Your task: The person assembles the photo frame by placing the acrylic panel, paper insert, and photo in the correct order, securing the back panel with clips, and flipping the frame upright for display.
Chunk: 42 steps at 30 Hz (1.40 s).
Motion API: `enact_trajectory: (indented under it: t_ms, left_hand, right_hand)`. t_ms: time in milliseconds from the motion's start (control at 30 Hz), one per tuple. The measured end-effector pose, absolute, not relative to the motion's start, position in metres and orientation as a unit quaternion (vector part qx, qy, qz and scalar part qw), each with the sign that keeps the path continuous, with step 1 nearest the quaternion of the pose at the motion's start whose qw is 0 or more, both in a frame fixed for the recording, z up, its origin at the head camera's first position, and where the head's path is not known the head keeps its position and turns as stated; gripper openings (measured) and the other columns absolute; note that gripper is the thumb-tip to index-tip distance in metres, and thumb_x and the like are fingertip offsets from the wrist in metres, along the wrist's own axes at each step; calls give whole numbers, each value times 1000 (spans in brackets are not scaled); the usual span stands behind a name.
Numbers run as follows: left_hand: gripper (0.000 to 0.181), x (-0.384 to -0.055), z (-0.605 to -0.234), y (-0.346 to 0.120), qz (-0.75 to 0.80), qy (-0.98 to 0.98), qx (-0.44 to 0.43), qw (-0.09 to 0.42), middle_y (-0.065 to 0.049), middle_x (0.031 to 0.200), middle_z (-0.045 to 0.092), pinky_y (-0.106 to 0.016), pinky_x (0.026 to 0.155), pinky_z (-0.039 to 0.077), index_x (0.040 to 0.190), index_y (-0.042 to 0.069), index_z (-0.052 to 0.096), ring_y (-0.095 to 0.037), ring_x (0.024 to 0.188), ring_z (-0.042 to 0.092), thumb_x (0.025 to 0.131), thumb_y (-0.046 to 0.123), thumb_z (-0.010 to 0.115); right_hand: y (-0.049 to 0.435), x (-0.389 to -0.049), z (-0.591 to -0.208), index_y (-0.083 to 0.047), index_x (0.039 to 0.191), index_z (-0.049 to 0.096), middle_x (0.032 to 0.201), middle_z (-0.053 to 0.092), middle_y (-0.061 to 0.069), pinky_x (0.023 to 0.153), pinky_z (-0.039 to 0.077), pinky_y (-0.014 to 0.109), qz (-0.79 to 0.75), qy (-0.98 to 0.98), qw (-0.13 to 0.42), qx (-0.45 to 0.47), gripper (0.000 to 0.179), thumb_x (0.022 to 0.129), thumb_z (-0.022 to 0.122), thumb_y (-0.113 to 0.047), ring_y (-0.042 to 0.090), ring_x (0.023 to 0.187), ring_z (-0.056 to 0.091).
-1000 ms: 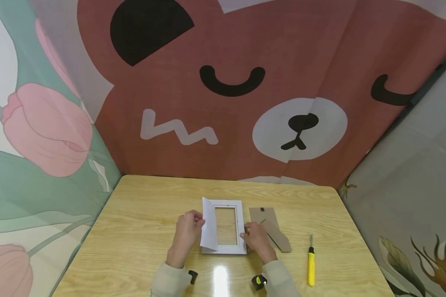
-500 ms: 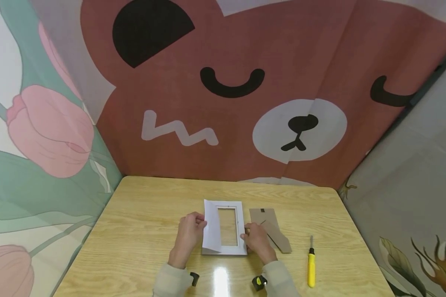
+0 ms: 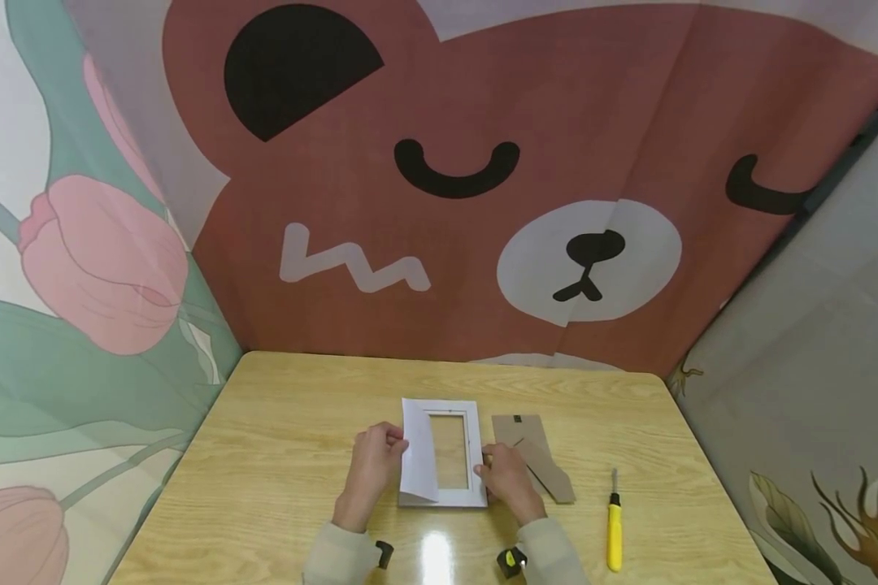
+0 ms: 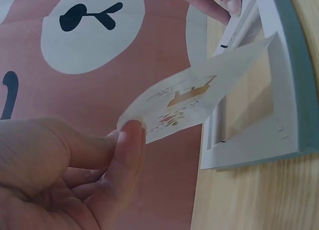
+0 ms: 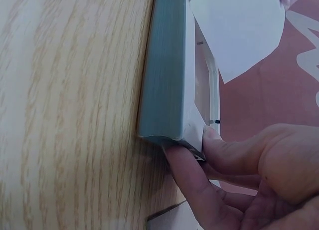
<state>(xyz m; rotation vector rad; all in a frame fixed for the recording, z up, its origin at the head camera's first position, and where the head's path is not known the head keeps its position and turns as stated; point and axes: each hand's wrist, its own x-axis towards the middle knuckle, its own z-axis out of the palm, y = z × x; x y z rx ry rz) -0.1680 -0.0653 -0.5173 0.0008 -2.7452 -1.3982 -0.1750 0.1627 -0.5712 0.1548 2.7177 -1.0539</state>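
Paper [image 3: 418, 455] shifted rightward, left grip [image 3: 373, 457] pinching

Over the last second, the white sheet [image 3: 418, 451] has been shifted slightly rightward across the white frame [image 3: 474, 443], and more of its opening is now covered. The sheet's far corner has been lowered. The left hand [image 3: 373, 457] has been carried slightly rightward with it.
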Motion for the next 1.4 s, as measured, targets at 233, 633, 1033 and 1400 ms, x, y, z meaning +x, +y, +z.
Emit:
enact_trajectory:
  t_ms: [233,633,1033,1400]
  left_hand:
    - [9,-170,-520,-61,-468,-884,3,27,-12,84,73,-27,64,57,99,-6,71,-17,75,68,91,-2,72]
    - [5,-176,-534,-56,-454,-890,9,29,-14,83,73,-30,65,58,94,-5,71,-19,74,69,90,-2,73]
    - [6,-177,-549,-57,-412,-910,8,50,-15,78,72,-37,65,57,91,-6,71,-23,71,68,85,-5,70]
    - [11,-178,-551,-56,-406,-913,18,36,-13,81,71,-37,67,57,94,-6,72,-23,74,67,84,-6,70]
  right_hand:
    - [162,-175,-573,5,129,66,120,70,24,50,53,25,-363,923,109,56,37,94,72,-5,14,60,63]
    - [163,-174,-574,5,129,66,117,70,24,49,53,25,-366,923,109,53,37,94,72,-4,14,60,63]
    - [163,-174,-574,6,132,63,113,70,25,49,53,26,-369,922,107,54,40,95,71,-5,15,57,62]
    - [163,-174,-574,6,131,64,114,70,26,48,53,26,-367,923,105,48,38,95,70,-5,14,55,61]
